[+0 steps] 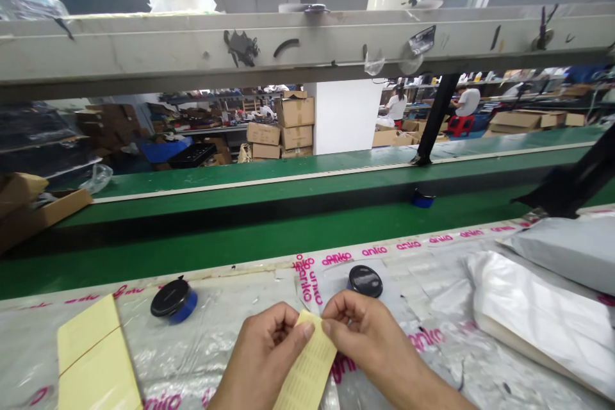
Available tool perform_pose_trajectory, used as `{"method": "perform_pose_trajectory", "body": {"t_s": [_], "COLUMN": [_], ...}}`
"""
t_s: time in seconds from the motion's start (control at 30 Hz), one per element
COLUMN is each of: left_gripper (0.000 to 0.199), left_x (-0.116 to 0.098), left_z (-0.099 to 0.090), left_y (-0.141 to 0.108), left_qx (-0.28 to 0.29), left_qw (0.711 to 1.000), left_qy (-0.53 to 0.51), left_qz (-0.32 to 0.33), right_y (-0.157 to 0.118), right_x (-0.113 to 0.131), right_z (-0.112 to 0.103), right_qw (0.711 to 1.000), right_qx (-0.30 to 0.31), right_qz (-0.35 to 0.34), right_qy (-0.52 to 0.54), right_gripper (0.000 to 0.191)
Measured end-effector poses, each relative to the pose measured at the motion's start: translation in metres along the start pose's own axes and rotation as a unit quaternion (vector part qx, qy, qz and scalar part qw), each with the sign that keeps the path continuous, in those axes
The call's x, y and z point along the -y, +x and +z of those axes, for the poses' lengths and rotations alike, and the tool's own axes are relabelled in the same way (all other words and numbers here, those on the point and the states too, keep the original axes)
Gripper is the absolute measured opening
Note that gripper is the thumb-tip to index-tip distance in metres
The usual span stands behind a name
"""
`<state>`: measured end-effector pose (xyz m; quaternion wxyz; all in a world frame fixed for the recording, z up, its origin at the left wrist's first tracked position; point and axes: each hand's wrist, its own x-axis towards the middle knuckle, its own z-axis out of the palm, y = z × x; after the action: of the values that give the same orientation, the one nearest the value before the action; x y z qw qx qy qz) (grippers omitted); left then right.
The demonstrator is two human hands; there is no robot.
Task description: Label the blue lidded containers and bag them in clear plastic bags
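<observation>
A yellow sheet of printed labels [309, 368] is pinched at its top edge between both hands, low in the middle of the view. My left hand [269, 349] grips its upper left corner with thumb and fingers. At the upper right corner, my right hand [362, 333] is closed on the same sheet. Just beyond the right hand lies a round container with a black lid [366, 281]. Left of my left hand sits another round container, black on top and blue at the side [173, 300]. A banded stack of yellow sheets [96, 359] lies at far left.
Plastic film with pink lettering covers the table [230, 327]. White plastic bags [542, 320] lie at right. Behind runs a green conveyor belt [206, 250] carrying a small blue-and-black container [423, 198]. A shelf beam [307, 45] crosses above; a cardboard box [67, 211] stands left.
</observation>
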<state>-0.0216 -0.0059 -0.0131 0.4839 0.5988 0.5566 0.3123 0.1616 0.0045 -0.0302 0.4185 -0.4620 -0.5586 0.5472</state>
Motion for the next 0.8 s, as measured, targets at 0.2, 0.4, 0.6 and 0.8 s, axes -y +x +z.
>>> {"method": "perform_pose_trajectory", "body": {"t_s": [0.2, 0.4, 0.6, 0.8], "left_gripper": [0.036, 0.035, 0.033, 0.034], "left_x": [-0.0022, 0.0016, 0.0015, -0.0042], "left_z": [0.0012, 0.0030, 0.0067, 0.0077], "left_y": [0.0012, -0.0001, 0.0003, 0.0006], "left_qx": [0.001, 0.002, 0.007, 0.010], "left_qw": [1.000, 1.000, 0.999, 0.999], "left_qy": [0.003, -0.007, -0.036, -0.045], "left_qz": [-0.008, -0.004, -0.016, -0.021], "right_y": [-0.0001, -0.0018, -0.0033, -0.0044], "right_x": [0.0004, 0.0003, -0.0008, -0.0060], "right_z": [0.0003, 0.0003, 0.0006, 0.0022], "right_qw": [1.000, 1.000, 1.000, 0.999], "right_qx": [-0.009, 0.003, 0.004, 0.009], "right_qz": [-0.008, -0.007, -0.001, -0.014], "right_qy": [0.003, 0.003, -0.005, -0.043], "right_gripper": [0.010, 0.010, 0.009, 0.009]}}
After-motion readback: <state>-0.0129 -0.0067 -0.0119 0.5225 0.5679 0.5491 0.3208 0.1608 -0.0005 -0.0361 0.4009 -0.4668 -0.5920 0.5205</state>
